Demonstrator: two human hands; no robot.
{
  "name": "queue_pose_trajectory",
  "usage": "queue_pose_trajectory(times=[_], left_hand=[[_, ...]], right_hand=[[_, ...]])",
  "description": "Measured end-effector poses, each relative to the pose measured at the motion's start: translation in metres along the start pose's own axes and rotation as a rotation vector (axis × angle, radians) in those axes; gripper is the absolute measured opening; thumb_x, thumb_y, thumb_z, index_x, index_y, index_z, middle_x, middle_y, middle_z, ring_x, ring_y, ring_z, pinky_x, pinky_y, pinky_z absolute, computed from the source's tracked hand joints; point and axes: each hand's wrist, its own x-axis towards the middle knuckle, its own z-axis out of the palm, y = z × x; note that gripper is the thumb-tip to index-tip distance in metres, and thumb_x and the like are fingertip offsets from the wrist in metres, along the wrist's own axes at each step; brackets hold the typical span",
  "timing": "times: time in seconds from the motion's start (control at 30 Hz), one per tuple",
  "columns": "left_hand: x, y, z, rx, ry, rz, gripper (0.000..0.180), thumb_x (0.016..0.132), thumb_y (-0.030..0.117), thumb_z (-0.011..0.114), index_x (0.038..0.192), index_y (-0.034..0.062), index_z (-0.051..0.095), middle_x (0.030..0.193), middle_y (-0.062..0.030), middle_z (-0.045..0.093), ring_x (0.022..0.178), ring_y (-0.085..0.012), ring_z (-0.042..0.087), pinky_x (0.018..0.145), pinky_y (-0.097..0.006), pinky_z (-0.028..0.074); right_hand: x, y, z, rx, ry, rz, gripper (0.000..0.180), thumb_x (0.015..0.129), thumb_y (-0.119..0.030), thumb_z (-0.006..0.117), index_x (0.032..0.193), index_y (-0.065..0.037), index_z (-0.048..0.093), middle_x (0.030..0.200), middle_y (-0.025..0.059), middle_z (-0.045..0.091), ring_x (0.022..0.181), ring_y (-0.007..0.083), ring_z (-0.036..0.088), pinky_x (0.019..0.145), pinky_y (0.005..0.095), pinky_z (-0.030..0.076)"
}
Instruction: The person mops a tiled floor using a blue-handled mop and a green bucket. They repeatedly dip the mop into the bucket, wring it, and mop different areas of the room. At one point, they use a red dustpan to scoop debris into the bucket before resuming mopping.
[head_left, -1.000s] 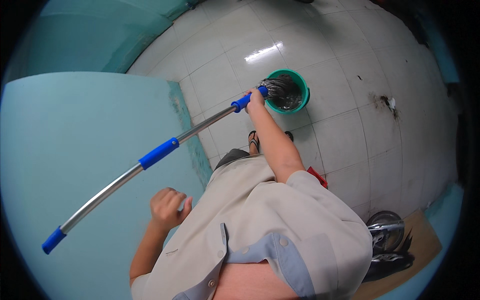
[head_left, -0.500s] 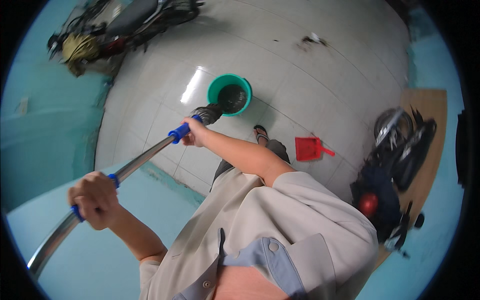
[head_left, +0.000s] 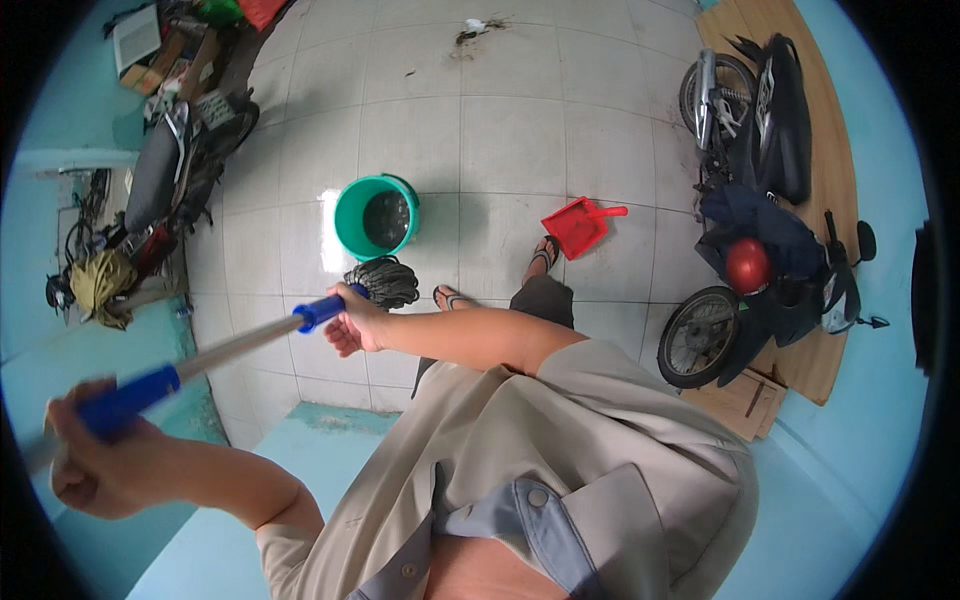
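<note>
Blue-sleeved metal mop handle (head_left: pixel 240 345) sits in the left fingers (head_left: pixel 75 485) and, more loosely, the right fingers (head_left: pixel 346 343); its grey string head (head_left: pixel 387 283) is just past those, near the round green plastic bucket (head_left: pixel 351 212). Closing the right fingers fully should steady it.

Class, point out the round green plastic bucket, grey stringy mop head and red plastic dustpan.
Green plastic bucket (head_left: pixel 350 216), head view: inner wall.
Grey stringy mop head (head_left: pixel 388 283), head view: strands.
Red plastic dustpan (head_left: pixel 575 229), head view: pan's middle.
</note>
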Motion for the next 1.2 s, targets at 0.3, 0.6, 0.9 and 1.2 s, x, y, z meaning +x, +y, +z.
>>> queue_pose_trajectory(times=[0.3,0.6,0.9,1.2], left_hand=[[0.005,0.043,0.089,-0.843,-0.884,-0.237,0.036,0.111,0.037,0.053,0.109,0.0024,0.063,0.062,0.0003,0.046,0.042,-0.0093,0.035,0.047,-0.026,0.037],[0.057,0.118,0.142,-0.3,-0.344,-0.103,0.027,0.102,0.023,0.051,0.079,0.0093,0.052,0.059,-0.0012,0.038,0.047,-0.0111,0.032,0.051,-0.03,0.033],[-0.05,0.082,0.245,-0.164,-0.447,-0.342,0.045,0.105,0.018,0.052,0.065,0.0172,0.031,0.06,0.0,0.032,0.055,-0.0115,0.037,0.056,-0.028,0.035],[-0.266,-0.094,0.263,-0.062,-0.407,-0.942,0.039,0.106,0.016,0.05,0.069,0.0124,0.038,0.065,-0.0009,0.032,0.063,-0.0175,0.038,0.092,-0.045,0.051]], right_hand=[[-0.081,-0.052,-0.072,0.244,0.116,-0.153,0.075,0.085,-0.077,0.048,0.079,-0.004,0.065,0.068,0.012,0.066,0.055,0.0268,0.065,0.055,0.0439,0.058],[-0.095,-0.1,-0.218,0.298,0.274,-0.233,0.087,0.089,-0.079,0.03,0.097,-0.003,0.071,0.085,0.0162,0.071,0.072,0.0302,0.07,0.066,0.0494,0.058],[-0.118,-0.109,-0.344,-0.056,0.425,-0.199,0.103,0.086,-0.095,0.041,0.104,0.003,0.067,0.079,0.0152,0.071,0.054,0.0244,0.065,0.048,0.038,0.055],[-0.334,-0.144,-0.665,-0.773,1.806,-0.363,0.092,0.07,-0.048,0.093,0.142,-0.006,0.055,0.142,0.0229,0.058,0.137,0.0434,0.052,0.111,0.0503,0.048]])
